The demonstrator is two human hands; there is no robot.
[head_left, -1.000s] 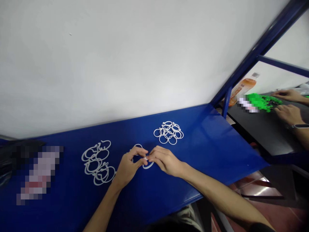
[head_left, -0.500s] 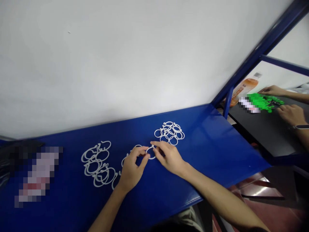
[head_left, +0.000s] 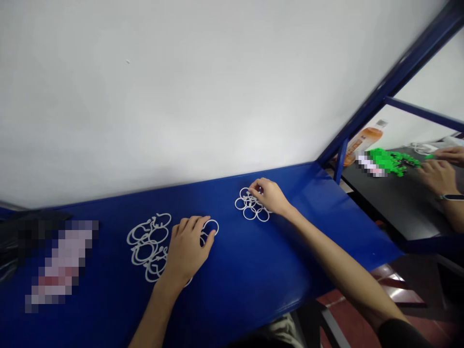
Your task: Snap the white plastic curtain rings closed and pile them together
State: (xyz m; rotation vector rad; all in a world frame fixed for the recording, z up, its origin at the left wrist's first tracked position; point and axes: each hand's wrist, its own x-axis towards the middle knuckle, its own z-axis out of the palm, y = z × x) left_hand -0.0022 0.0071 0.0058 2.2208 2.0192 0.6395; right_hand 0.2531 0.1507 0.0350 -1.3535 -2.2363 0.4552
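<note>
My left hand reaches over a few white plastic rings in the middle of the blue table. Its thumb and index finger are apart at either side of one ring; the palm hides others. Farther right, my right hand is over the right pile of closed white rings, fingers bent together on a ring at the pile's top. The fingertips partly cover that ring. Left of my left hand lies a looser pile of white rings, several with open ends and small knobs.
The blue table runs along a white wall. A black bag and a blurred-out packet lie at the left. Beyond a blue frame, another person's hands work near green pieces and an orange bottle.
My hands have separated from the ring they both held. The right hand has moved right and away to the right pile; the left has moved back over the middle rings.
</note>
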